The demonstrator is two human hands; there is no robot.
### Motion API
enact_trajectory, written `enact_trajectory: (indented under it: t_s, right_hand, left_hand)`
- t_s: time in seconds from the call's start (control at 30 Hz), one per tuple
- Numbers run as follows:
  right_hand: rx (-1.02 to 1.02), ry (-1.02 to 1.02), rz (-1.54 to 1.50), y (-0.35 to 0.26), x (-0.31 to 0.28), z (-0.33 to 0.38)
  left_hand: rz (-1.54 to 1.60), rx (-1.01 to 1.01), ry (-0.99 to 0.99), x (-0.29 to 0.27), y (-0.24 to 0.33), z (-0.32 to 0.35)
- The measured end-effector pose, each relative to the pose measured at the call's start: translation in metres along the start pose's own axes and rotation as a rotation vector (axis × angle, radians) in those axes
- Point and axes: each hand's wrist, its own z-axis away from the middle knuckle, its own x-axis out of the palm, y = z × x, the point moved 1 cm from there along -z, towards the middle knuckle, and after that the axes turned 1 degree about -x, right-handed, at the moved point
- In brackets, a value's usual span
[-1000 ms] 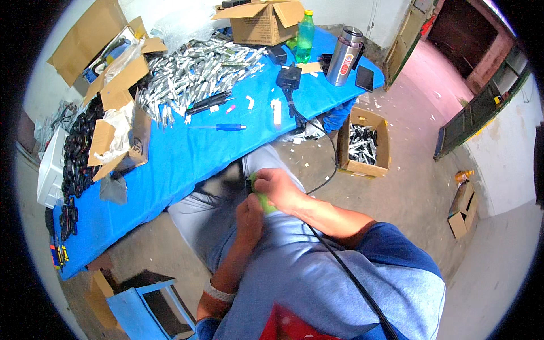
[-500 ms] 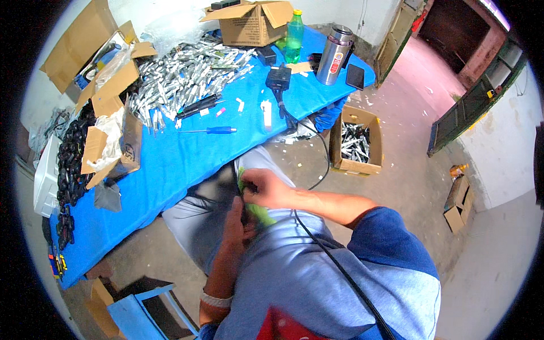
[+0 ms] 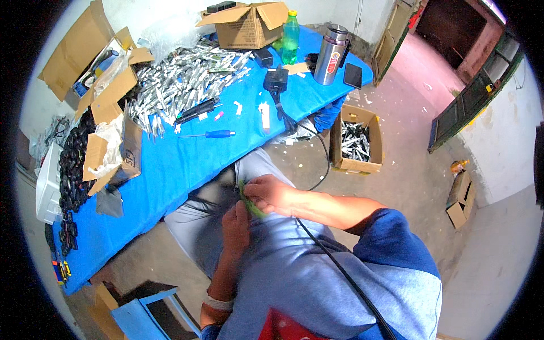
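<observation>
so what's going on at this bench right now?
A seated person works over their lap, both hands on a small green piece: the right hand grips it from above, the left hand supports it from below. In front, a blue table holds a heap of silvery parts, a blue-handled screwdriver, cardboard boxes and a steel flask.
</observation>
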Motion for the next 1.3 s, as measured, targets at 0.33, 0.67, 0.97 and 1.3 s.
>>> enact_trajectory:
  t_s: [0.33,0.67,0.97,1.3]
  right_hand:
    - [-0.122,0.068,-0.066,0.006,0.005,-0.009]
    - [0.014,-0.012,-0.104,0.007,-0.006,-0.014]
    - [-0.258,0.082,0.018,0.009,0.006,-0.009]
    - [-0.779,0.171,0.626,0.023,-0.010,-0.017]
  left_hand:
    - [0.034,-0.091,0.005,0.000,0.001,-0.001]
    - [0.104,-0.086,0.033,0.004,0.011,0.003]
    - [-0.058,0.031,-0.010,0.002,0.001,0.003]
    - [0.510,-0.649,-0.100,0.004,0.022,0.006]
